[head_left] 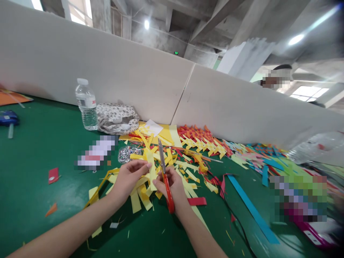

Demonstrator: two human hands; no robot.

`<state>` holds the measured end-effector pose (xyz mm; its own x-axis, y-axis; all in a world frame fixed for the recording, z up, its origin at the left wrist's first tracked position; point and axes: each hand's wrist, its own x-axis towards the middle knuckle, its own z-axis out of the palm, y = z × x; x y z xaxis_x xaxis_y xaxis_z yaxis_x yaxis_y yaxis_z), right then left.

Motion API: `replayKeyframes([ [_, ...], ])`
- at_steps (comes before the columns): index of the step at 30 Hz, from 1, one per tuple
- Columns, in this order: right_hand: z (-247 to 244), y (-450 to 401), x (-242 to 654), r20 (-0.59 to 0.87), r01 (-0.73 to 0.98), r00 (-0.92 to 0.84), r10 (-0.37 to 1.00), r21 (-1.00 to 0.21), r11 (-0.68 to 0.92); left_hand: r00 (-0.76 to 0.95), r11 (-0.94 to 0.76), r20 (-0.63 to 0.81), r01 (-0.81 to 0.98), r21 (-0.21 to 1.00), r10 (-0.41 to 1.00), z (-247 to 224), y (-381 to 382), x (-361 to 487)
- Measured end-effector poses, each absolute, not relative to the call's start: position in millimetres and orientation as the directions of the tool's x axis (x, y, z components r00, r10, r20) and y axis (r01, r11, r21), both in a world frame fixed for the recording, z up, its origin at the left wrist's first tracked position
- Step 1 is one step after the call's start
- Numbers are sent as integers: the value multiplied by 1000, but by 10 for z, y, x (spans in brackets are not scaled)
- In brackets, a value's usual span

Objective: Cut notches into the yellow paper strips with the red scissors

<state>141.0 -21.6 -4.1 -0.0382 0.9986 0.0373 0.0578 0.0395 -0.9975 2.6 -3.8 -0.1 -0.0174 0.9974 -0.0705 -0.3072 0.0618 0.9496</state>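
My left hand [133,176] pinches a pale yellow paper strip [152,168] between thumb and fingers. With my right hand [174,186] I hold scissors with red handles [168,195]; their blades point up and away from me, beside the strip. The thumb of my right hand is at the strip's lower end. Loose yellow paper strips [136,200] lie heaped on the green table under both hands. Behind my left hand sits a clear tray of small googly eyes [129,153].
A water bottle [87,104] and a patterned cloth bag [118,118] stand against the white partition [134,71]. Woven paper fish [197,138] lie at the back. To the right are a blue strip [252,208], a black cable [236,218] and a magenta device [315,233].
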Motion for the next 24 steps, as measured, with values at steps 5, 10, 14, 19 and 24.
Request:
replayKeyframes([
  [5, -7, -220, 1408, 42, 51, -20, 999, -998, 43, 4, 72, -74, -314, 947, 997, -17, -42, 0],
  [10, 74, -300, 1437, 108, 299, -6, 994, -949, 104, -42, 39, -57, -349, 937, 998, -19, -10, -35],
  [14, 57, -349, 1439, 196, 646, 56, 979, -754, 114, -121, -17, -27, -344, 939, 992, 4, 0, -42],
  [19, 37, -386, 1407, 310, 823, 18, 951, -544, 162, -169, -64, -1, -377, 924, 986, 14, -19, -37],
  [24, 26, -381, 1408, 342, 850, 7, 940, -498, 174, -156, -79, 20, -388, 918, 988, 37, -44, -29],
])
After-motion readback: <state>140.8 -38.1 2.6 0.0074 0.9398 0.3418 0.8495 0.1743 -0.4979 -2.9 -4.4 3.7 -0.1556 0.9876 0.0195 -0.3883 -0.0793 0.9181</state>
